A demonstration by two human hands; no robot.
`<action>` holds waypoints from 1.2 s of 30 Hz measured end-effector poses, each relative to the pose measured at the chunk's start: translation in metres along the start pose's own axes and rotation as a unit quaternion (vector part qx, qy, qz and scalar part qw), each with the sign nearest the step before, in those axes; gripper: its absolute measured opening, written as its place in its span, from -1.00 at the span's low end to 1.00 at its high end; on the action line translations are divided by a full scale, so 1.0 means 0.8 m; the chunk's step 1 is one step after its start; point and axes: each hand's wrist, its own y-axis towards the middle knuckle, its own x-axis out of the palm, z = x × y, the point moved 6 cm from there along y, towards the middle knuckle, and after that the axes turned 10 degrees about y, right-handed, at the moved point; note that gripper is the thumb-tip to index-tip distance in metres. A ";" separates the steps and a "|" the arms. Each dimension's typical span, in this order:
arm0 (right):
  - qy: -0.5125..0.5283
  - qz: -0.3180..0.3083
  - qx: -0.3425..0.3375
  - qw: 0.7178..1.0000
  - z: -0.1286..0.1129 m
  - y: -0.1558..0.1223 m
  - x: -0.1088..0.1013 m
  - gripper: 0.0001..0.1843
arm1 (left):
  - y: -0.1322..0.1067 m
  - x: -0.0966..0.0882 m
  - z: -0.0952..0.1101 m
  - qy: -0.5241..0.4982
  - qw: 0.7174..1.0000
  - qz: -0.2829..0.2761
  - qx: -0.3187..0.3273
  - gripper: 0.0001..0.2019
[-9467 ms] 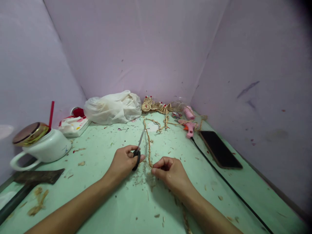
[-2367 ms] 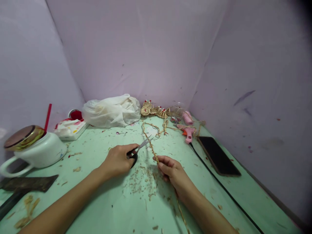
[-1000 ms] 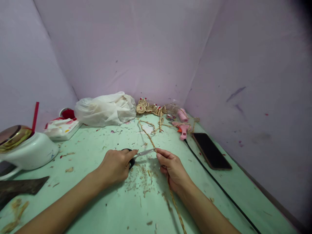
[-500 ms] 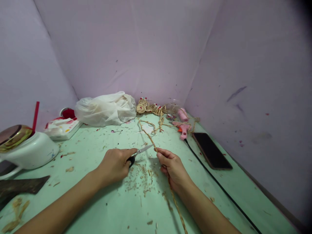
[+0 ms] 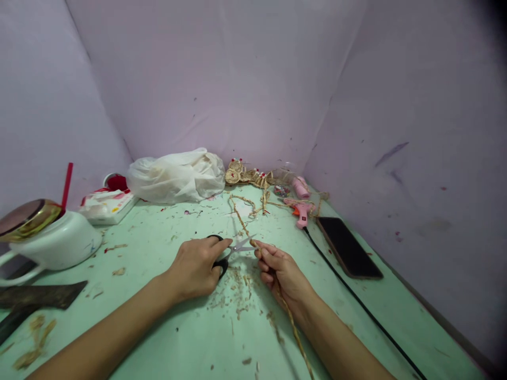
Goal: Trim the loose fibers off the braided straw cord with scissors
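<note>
My left hand [image 5: 198, 268] grips black-handled scissors [image 5: 238, 248], fingers in the loops and the blades parted. The blade tips reach the twisted straw cord [image 5: 241, 219] close to my right fingertips. Pinched between thumb and forefinger, the cord is held by my right hand [image 5: 282, 266]. From there one length hangs down past the palm toward the front edge, and another runs away over the table to a loop at the back. Whether the blades touch the cord I cannot tell.
Straw scraps lie on the green table [image 5: 190, 338]. A pink glue gun [image 5: 302, 213], its black cable, and a phone [image 5: 349, 247] are at right. Behind are a white plastic bag [image 5: 178, 177] and pinned straw work [image 5: 245, 177]. At left stand a white mug [image 5: 59, 248] and a hatchet-like tool [image 5: 47, 295].
The scissors' blades have opened around the cord near my right fingertips; they looked closed before. My view has shifted slightly left.
</note>
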 end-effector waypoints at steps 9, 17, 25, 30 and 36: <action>-0.018 -0.026 -0.001 0.999 0.004 -0.001 0.005 -0.82 | 0.009 0.003 0.004 0.019 1.000 -0.004 0.010 -0.46; -0.028 -0.019 -0.002 0.999 0.004 -0.003 0.008 -0.76 | 0.009 0.003 0.008 0.021 1.000 -0.005 0.016 -0.44; -0.061 -0.021 -0.016 0.998 0.005 -0.002 0.008 -0.87 | 0.012 0.005 0.012 0.007 0.999 -0.027 0.014 -0.39; -0.059 -0.031 -0.021 0.998 0.005 -0.002 0.007 -0.87 | 0.010 0.007 0.010 -0.013 1.000 -0.027 0.005 -0.44; -0.045 -0.009 -0.006 0.999 0.004 0.000 0.003 -0.76 | 0.008 0.003 -0.003 -0.060 0.998 0.005 -0.027 -0.53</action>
